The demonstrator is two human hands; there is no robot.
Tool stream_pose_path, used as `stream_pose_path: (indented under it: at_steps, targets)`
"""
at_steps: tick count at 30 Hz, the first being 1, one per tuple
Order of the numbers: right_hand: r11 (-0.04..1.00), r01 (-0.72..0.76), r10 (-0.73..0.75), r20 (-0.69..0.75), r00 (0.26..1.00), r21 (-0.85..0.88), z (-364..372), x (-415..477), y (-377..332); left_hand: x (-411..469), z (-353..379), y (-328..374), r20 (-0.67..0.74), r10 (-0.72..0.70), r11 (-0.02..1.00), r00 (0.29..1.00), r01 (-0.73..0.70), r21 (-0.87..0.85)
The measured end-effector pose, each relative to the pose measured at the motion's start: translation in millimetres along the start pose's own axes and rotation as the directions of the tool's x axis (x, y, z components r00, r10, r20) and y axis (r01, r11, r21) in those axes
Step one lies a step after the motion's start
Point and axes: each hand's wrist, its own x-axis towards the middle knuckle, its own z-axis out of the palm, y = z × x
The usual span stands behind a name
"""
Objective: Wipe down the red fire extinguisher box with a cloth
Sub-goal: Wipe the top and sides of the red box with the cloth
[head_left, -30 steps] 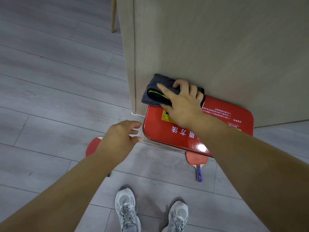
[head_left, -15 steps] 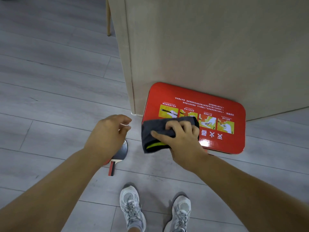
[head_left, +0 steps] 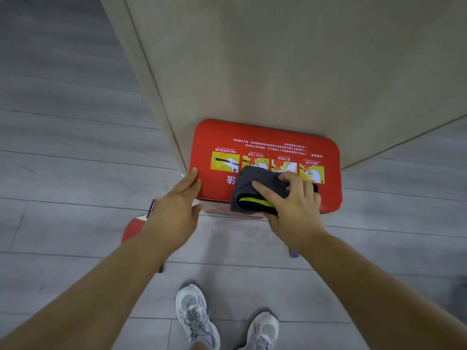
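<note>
The red fire extinguisher box (head_left: 267,137) stands on the floor against a beige wall, its top printed with yellow instruction pictures. A folded dark grey cloth (head_left: 255,190) with a yellow-green stripe lies on the box's near edge. My right hand (head_left: 293,205) presses down on the cloth, fingers spread over it. My left hand (head_left: 177,205) rests with straight fingers against the box's left front corner, thumb at the front side.
A red table tennis paddle (head_left: 135,227) lies on the grey plank floor left of the box, partly under my left arm. Another paddle's handle tip (head_left: 293,253) shows under my right wrist. My two white sneakers (head_left: 194,314) stand close in front. Beige wall corner (head_left: 156,87) runs up the left.
The right hand slid the cloth from the box's far left corner toward the near edge and then rightward. The left hand moved from hovering beside the box onto its left corner.
</note>
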Motion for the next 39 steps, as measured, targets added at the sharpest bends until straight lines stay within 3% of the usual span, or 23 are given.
stream_pose_path:
  at_steps: [5,12,18,21,25,30,34,39]
  targets:
    - [0.998,0.044,-0.049,-0.129,0.990,-0.041,11.6,-6.6,-3.2,-9.0,19.0,-5.8,-0.098,-0.021,0.997,0.995,0.014,-0.069]
    - [0.989,0.099,-0.081,-0.164,0.983,0.106,7.1,-23.9,6.4,-23.4,40.6,-0.8,-0.181,-0.038,0.999,0.983,0.034,-0.026]
    - [0.986,0.094,-0.060,-0.234,0.970,0.139,35.3,-62.6,5.0,-35.4,74.5,-13.9,-0.325,0.037,0.995,0.945,-0.065,-0.076]
    - [0.983,0.115,-0.063,-0.327,0.943,0.143,68.5,-74.4,-0.3,-34.7,93.2,-30.7,-0.412,0.121,0.979,0.903,-0.176,-0.099]
    - [0.975,0.125,-0.032,-0.442,0.896,0.182,106.1,-75.6,-8.5,-23.0,110.9,-52.3,-0.454,0.073,0.968,0.888,-0.173,-0.181]
    - [0.980,0.166,-0.067,-0.591,0.804,0.114,141.8,-63.6,-12.3,12.6,143.4,-75.4,-0.536,0.149,0.926,0.831,-0.308,-0.219]
    - [0.985,0.173,-0.116,-0.671,0.732,0.019,171.6,-52.8,-7.0,34.8,170.8,-87.1,-0.663,0.169,0.878,0.729,-0.417,-0.236]
    - [0.981,0.181,-0.167,-0.761,0.627,-0.067,197.0,-38.1,-1.5,68.1,172.2,-91.0,-0.859,0.206,0.797,0.469,-0.589,-0.131]
